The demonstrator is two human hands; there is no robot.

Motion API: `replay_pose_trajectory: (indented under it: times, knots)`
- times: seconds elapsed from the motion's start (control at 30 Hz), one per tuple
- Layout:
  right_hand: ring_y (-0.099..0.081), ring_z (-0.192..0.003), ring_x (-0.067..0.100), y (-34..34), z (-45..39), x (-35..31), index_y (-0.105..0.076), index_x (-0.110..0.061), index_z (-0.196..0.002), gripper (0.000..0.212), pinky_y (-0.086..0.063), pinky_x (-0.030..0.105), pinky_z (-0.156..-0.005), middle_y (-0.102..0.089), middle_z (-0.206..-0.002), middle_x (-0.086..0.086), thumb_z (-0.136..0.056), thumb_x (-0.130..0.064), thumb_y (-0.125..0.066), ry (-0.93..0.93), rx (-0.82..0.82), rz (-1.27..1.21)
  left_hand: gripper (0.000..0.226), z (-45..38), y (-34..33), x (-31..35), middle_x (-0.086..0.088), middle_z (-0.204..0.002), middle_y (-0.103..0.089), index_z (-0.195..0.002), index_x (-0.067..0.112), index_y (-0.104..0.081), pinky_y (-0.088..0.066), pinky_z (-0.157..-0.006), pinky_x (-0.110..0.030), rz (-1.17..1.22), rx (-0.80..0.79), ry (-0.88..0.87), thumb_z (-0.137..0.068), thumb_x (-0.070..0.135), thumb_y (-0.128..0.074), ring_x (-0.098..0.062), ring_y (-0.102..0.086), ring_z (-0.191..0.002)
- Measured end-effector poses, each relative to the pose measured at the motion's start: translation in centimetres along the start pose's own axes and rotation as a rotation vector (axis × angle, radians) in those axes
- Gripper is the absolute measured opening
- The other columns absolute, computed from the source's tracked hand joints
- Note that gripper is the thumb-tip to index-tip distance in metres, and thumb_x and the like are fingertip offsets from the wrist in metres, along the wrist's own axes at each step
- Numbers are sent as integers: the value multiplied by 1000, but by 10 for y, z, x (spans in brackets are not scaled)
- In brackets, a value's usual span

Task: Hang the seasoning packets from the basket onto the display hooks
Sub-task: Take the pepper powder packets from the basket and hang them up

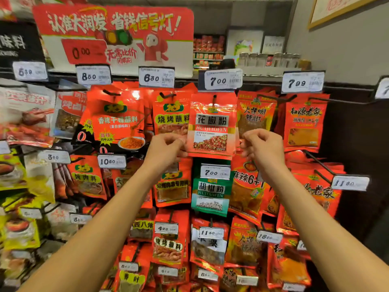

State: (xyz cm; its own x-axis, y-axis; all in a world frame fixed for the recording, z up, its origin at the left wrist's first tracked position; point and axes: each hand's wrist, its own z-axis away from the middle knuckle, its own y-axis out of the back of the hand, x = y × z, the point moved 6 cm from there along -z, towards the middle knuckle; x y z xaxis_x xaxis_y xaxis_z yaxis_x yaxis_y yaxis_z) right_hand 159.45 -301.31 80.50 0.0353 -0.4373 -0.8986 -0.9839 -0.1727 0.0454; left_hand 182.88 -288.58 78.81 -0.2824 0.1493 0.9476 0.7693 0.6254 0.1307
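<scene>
Dozens of seasoning packets, mostly red, are hanging in crowded rows across a dark display wall (pixel 353 131), each column topped by a white price tag. Above them a big red and white promotional sign (pixel 113 36) is filling the upper left, with a drawn traffic light and a "0.00" panel on it. To the upper right, a farther shelf is carrying clear jars (pixel 271 59) and stacked red goods.

Both bare forearms are reaching up from the bottom corners toward the middle of the wall. Between them a red packet marked HUAJIAOFEN (pixel 212 125) is hanging upright, its top hole sitting on a dark display hook (pixel 214 99) directly under the "7.00" price tag (pixel 223 79). More packets of the same kind seem to be stacked behind it on that hook, though how many cannot be told.

The left hand (pixel 166 147) is pinching the packet's lower left edge, fingers curled with the thumb at the front. The right hand (pixel 263 144) is gripping the lower right edge, its fingers bent inward around the border. Just below the held packet, a green packet marked HUJIAOFEN (pixel 210 197) is hanging under its own "7.00" tag (pixel 215 171). The basket is not showing in this view.
</scene>
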Motion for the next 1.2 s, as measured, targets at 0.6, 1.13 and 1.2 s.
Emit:
replay_pose_trajectory:
  times: [0.6,1.13,1.2]
  knots:
    - [-51,-36,12,-13,312,395,-62,-12,-69,31,-41,18,-37,-60,-50,1,-94,2,-51,-973,-386,278,13,256,-8,-393,-3,-74,-67,-88,17,-65,-47,-51,-21,50,21,1072,-98,14,-56,-15,-61,-63]
    - [-56,-68,26,-3,627,766,-63,-10,-74,21,-50,28,-62,-62,-71,21,-92,-7,-54,-1341,-806,795,23,499,-27,-782,-4,-68,-58,-77,14,-55,-43,-51,-22,-45,55,1611,-98,5,-54,-16,-56,-49]
    - [-59,-76,30,-16,646,807,-63,-13,-71,24,-50,27,-66,-63,-77,16,-94,-14,-54,-1194,-1017,934,16,513,-33,-824,-6,-73,-61,-82,13,-58,-50,-63,-32,-66,-15,1613,-96,5,-58,-23,-59,-65]
